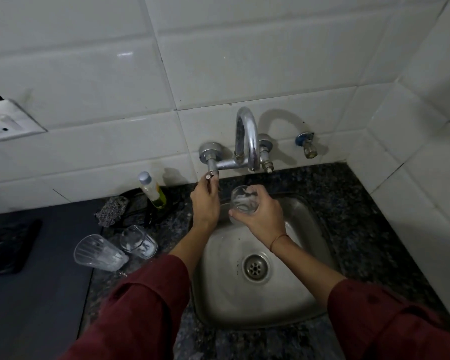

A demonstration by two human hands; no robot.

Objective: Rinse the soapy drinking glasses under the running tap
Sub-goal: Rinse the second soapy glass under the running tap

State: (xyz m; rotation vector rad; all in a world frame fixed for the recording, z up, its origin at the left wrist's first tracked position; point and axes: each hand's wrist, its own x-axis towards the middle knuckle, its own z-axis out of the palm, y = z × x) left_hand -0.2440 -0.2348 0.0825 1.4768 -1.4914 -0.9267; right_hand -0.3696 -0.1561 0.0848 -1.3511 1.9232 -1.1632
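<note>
White tiles back a dark stone counter with a small steel sink let into it. Above the sink, the left hand reaches up to the left tap handle, fingertips pinching it. Just to its right, the right hand is wrapped around a soapy glass, suds streaking its inside, held tilted over the basin and just below the spout. No stream shows from the spout, though the dim light makes this hard to judge.

Well left of the left hand, two more glasses wait on the counter: one glass lying on its side, a second glass beside it, both cloudy with soap. Beyond them, up toward the wall, sit a scrubber and a soap bottle.

My reading is that this is the opening step, turning the water on with the first glass ready. Next, the handle needs a turn, then the glass must come mouth-up under the spout and be rotated so water sweeps the suds from inside and out. A soapy glass is slippery, so the grip wants to be firm.
</note>
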